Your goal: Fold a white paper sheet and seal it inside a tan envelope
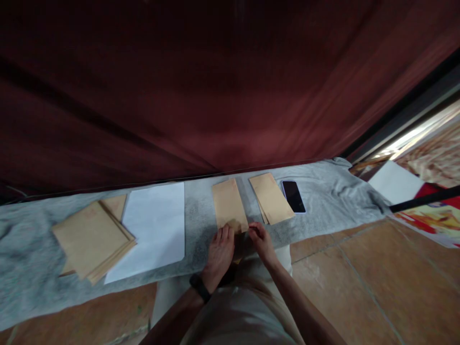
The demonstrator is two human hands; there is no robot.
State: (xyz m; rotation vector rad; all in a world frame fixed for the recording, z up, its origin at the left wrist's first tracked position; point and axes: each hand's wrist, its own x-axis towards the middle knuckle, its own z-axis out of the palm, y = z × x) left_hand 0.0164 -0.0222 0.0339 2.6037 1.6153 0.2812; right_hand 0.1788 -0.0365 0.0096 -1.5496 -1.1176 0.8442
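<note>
A brown paper envelope (230,203) lies on the grey cloth in front of me. My left hand (221,249), with a dark band on its wrist, is closed at the near edge of this envelope, fingertips bent onto the paper. At the near right corner, my right hand (261,242) pinches the edge between thumb and fingers. The undersides of the fingers are hidden. Just to the right, a few more brown envelopes (272,199) lie slightly fanned, apart from my hands.
A grey cloth (199,211) covers the narrow surface. On the left, a pile of brown envelopes (91,237) overlaps white paper sheets (154,225). A phone (293,196) lies at right. Behind hangs a dark red curtain (230,110); a printed box (431,220) stands far right.
</note>
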